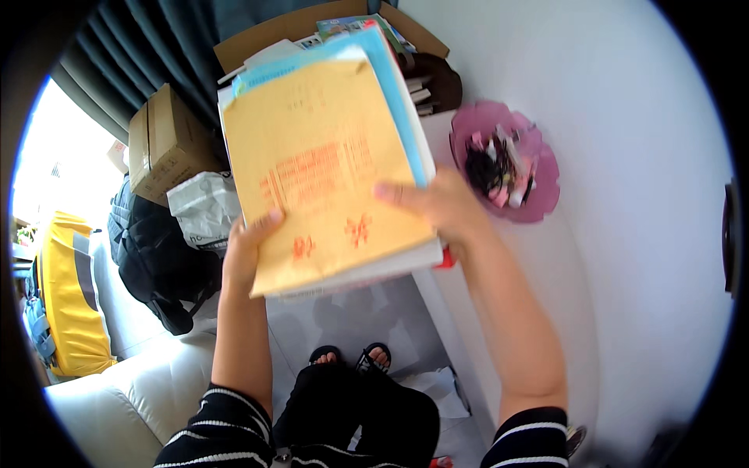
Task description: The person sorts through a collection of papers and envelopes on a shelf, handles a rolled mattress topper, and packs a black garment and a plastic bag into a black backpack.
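A thick stack of books and papers is held up in front of me, topped by a yellow-brown paper envelope [320, 171] with red print. A light blue booklet [395, 101] and white page edges stick out from beneath it. My left hand [251, 246] grips the stack's left side, thumb on the envelope. On the right side my right hand [441, 204] does the same, its thumb lying across the envelope. The fingers under the stack are hidden. Behind its top edge is an open cardboard box [273, 33] with books and papers inside.
A pink scalloped bowl [546, 168] of small items stands on the white ledge at right. To the left are a closed carton [160, 140], a white plastic bag [204, 209], a black backpack [156, 261] and a pale sofa [148, 398]. Papers [441, 390] lie on the floor near my feet.
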`<state>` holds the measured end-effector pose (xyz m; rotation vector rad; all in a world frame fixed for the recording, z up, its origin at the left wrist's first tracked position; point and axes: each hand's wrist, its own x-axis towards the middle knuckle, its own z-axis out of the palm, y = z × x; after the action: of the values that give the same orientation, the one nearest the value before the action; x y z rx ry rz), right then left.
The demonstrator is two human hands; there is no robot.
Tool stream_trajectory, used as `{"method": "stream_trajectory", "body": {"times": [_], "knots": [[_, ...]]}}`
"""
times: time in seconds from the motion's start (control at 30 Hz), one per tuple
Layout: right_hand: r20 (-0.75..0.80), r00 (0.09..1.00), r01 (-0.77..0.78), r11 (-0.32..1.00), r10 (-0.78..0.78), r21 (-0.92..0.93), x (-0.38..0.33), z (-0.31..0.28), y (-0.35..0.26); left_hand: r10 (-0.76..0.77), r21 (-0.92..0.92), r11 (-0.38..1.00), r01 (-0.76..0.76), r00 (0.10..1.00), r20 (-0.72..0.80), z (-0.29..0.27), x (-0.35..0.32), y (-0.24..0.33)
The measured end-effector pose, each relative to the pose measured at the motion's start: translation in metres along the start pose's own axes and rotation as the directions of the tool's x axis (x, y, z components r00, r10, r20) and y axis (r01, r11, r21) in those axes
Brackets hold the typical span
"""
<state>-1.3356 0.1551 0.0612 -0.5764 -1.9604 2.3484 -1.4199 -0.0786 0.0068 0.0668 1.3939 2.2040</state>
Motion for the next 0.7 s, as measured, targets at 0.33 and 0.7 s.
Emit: {"method": "stream_trajectory", "body": {"times": [0.33,0.7], "knots": [[0.02,0.942,-0.327,0.903,0.335,0.278,-0.031,0.02,-0.068,-0.308,0.03,0.946,0.322,0.925,-0.223,0.057,-0.035,0.124],[-0.012,0.772,-0.625,0.761,0.636,0.174,-0.035,0.045,-0.147,-0.573,-0.09,0.815,0.572,0.777,-0.261,0.07,-0.037,0.206]]}}
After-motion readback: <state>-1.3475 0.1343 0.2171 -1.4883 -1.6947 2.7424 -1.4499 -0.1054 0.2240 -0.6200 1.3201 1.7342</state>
